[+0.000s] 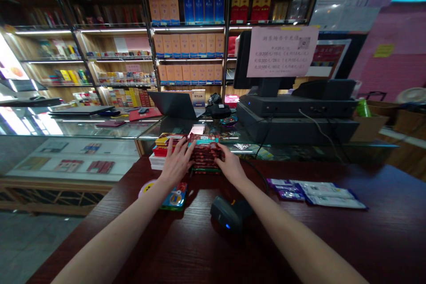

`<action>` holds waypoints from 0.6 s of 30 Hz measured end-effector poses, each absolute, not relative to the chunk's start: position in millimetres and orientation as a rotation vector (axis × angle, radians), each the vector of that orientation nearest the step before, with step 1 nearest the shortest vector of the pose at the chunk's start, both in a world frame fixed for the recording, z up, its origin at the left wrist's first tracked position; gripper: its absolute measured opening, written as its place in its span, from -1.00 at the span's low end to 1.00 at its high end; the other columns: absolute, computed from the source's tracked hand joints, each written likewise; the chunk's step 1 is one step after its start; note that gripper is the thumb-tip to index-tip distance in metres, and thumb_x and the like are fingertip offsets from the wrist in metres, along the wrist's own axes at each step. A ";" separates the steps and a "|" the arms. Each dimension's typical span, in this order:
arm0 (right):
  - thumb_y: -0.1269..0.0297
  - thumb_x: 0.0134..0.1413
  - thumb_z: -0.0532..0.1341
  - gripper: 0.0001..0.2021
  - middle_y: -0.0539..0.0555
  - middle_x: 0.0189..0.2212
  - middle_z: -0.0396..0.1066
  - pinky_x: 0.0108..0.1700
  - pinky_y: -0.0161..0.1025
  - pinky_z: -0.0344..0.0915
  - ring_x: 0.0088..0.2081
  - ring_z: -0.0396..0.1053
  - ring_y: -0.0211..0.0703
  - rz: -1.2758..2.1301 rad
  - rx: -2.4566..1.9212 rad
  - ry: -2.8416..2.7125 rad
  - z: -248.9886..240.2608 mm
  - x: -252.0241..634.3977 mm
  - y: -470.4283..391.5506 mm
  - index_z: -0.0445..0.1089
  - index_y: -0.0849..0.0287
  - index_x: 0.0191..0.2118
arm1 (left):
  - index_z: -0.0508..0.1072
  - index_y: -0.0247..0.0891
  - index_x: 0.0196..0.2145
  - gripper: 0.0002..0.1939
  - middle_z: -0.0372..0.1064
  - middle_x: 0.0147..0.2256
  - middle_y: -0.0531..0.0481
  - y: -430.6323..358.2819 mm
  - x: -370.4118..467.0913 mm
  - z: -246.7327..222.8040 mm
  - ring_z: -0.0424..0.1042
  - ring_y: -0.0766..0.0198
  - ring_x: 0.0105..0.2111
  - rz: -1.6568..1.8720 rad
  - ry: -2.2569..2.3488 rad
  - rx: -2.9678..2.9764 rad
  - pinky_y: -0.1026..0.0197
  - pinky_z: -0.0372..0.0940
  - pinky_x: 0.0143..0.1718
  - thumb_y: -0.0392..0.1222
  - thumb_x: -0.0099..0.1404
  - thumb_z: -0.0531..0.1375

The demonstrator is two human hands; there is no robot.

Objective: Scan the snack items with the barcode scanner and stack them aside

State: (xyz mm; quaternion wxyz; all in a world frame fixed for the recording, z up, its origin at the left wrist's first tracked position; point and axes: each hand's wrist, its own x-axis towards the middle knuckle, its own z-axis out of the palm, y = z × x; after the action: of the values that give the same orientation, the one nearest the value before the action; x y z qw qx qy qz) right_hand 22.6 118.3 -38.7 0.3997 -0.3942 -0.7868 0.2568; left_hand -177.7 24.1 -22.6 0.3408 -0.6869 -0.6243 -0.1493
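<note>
A stack of dark red snack packets [204, 153] stands at the back edge of the dark wooden counter. My left hand [177, 159] rests against its left side with fingers spread, next to a pile of red, yellow and white boxes [160, 151]. On the right side of the stack is my right hand [230, 164], its thumb and fingers apart and touching the packets. Both hands have the stack between them. A black barcode scanner [226, 215] with a blue light lies in front. Below my left hand sits a blue and green packet [175, 197].
Purple and white packets [319, 193] lie on the right of the counter [382, 235]. Behind are a glass display case [73, 155], an open laptop [176, 105], and a monitor with a pink notice [282, 51]. Shelves of boxes line the back.
</note>
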 end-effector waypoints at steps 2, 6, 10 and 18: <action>0.42 0.05 0.23 -0.39 0.10 0.02 0.50 0.15 -0.06 0.32 0.01 0.46 -0.06 0.645 -1.001 -1.988 -38.8 21.6 117.9 0.25 0.10 0.26 | 0.13 -0.27 0.33 -0.27 0.33 0.17 -0.26 24.5 -178.7 -23.0 0.13 -0.07 0.29 -0.395 -1.622 -1.790 -0.30 -0.25 0.36 -0.13 0.28 0.27; 0.41 0.06 0.24 -0.40 0.11 0.03 0.49 0.17 -0.07 0.31 0.03 0.46 -0.05 0.641 -1.032 -1.977 -39.0 20.1 118.1 0.26 0.11 0.26 | 0.13 -0.26 0.33 -0.26 0.34 0.16 -0.25 24.9 -179.2 -21.8 0.14 -0.08 0.28 -0.405 -1.622 -1.797 -0.30 -0.25 0.36 -0.16 0.27 0.27; 0.41 0.07 0.24 -0.39 0.07 0.06 0.48 0.16 -0.09 0.33 0.02 0.47 -0.07 0.674 -1.004 -1.974 -40.4 21.7 120.7 0.24 0.04 0.27 | 0.12 -0.25 0.34 -0.25 0.35 0.16 -0.24 24.6 -179.6 -20.5 0.14 -0.07 0.28 -0.405 -1.623 -1.803 -0.30 -0.26 0.37 -0.15 0.26 0.27; 0.48 0.14 0.12 -0.42 0.12 0.01 0.53 0.10 0.01 0.36 -0.04 0.52 0.03 0.587 -1.065 -1.979 -38.1 45.7 125.9 0.24 0.05 0.29 | 0.14 -0.16 0.34 -0.28 0.29 0.19 -0.21 21.2 -179.3 -20.4 0.15 -0.07 0.27 -0.423 -1.639 -1.776 -0.26 -0.25 0.37 -0.11 0.28 0.24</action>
State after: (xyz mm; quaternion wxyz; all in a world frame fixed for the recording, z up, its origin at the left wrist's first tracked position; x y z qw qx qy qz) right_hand 45.7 125.9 -38.1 0.3979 -0.4207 -0.7816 0.2318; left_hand -179.3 21.2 -20.4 0.3373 -0.6815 -0.6289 -0.1622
